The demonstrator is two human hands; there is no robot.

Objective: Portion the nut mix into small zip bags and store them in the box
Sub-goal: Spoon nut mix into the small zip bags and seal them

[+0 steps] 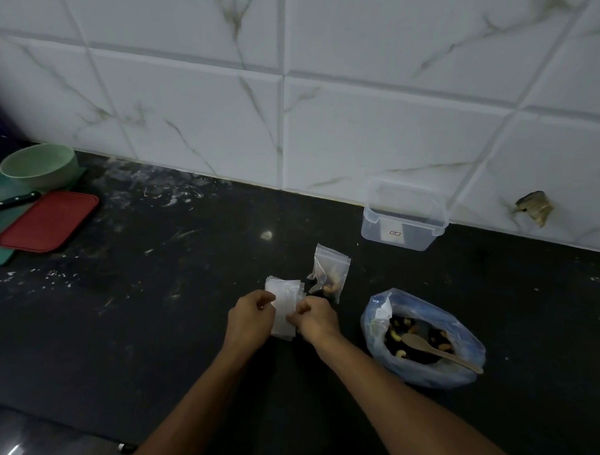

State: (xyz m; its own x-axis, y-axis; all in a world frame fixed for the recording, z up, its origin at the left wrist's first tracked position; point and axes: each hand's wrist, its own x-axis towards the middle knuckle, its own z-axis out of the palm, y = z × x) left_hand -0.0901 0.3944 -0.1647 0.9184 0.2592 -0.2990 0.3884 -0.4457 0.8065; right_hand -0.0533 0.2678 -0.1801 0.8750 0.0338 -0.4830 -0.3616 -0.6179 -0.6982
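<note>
Two hands meet over a stack of empty zip bags on the dark surface: left hand and right hand each pinch an edge, probably to peel one bag free for filling. Just beyond, one filled zip bag holds nuts. Right of it, the nut mix bag lies open, wooden spoon resting inside. Clear box by the wall, lidless; looks empty, though hard to tell.
</note>
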